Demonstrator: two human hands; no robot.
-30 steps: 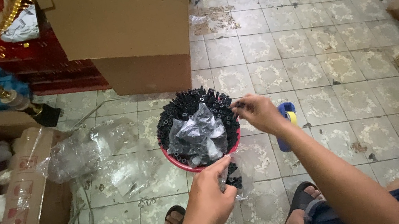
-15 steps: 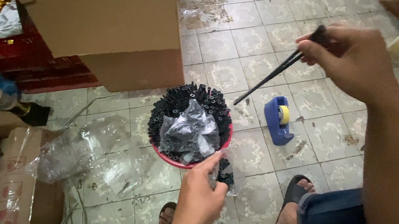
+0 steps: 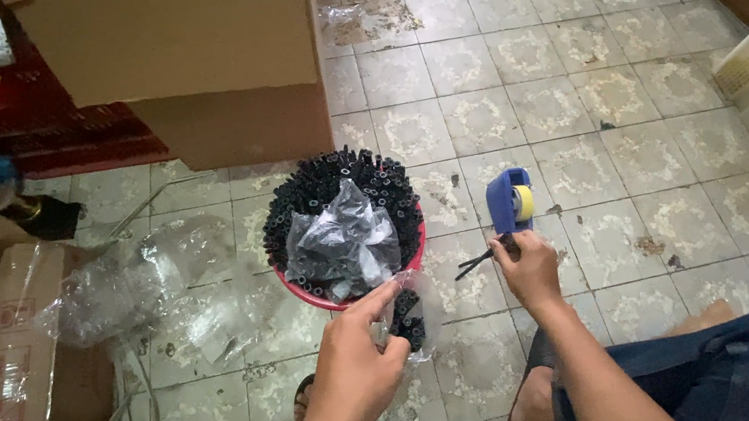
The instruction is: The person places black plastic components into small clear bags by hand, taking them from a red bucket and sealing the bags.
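Tiled floor fills the frame, boxes [image 3: 200,58] at upper left. At center sits a red tub [image 3: 352,289] of black tubes [image 3: 331,187]. The right hand [image 3: 529,266] has dropped from mid-air to the floor beside the blue tape dispenser [image 3: 510,201], pinching thin black sticks [image 3: 475,262]. The left hand [image 3: 354,364] still pinches a small clear bag [image 3: 408,315] of tubes below the tub, so one more pick looks finished.

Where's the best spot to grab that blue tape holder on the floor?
Probably the blue tape dispenser's lower handle end, coming from the seated person's side. It lies flat on the tiles with the yellowish tape roll at its far end, and the right hand is already beside that near end.
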